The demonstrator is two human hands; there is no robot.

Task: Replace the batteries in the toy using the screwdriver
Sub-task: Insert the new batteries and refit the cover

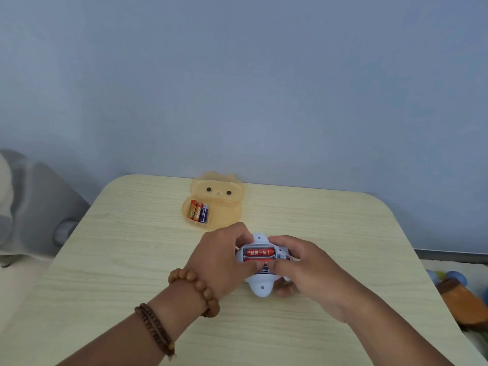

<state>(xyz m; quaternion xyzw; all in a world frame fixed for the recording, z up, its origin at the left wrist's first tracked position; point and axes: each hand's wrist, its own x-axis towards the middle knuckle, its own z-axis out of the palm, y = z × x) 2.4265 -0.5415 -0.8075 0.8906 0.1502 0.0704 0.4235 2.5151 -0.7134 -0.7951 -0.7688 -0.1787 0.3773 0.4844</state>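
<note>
Toy (261, 286), white, underside up, over bench (118, 260) centre, held between both hands; battery compartment open. Two red batteries (258, 252) seated in far slots; third battery (262, 270), blue-white label, in near slot under both thumbs. Fingers (241, 233) of left hand (221, 260) curled round toy's left side; those of right hand (306, 268) curled round its right side. Orange bear-shaped case (229, 215), lid open, well apart toward far edge, holds three spare batteries (198, 213). Bead bracelets (195, 283) on left wrist.
</note>
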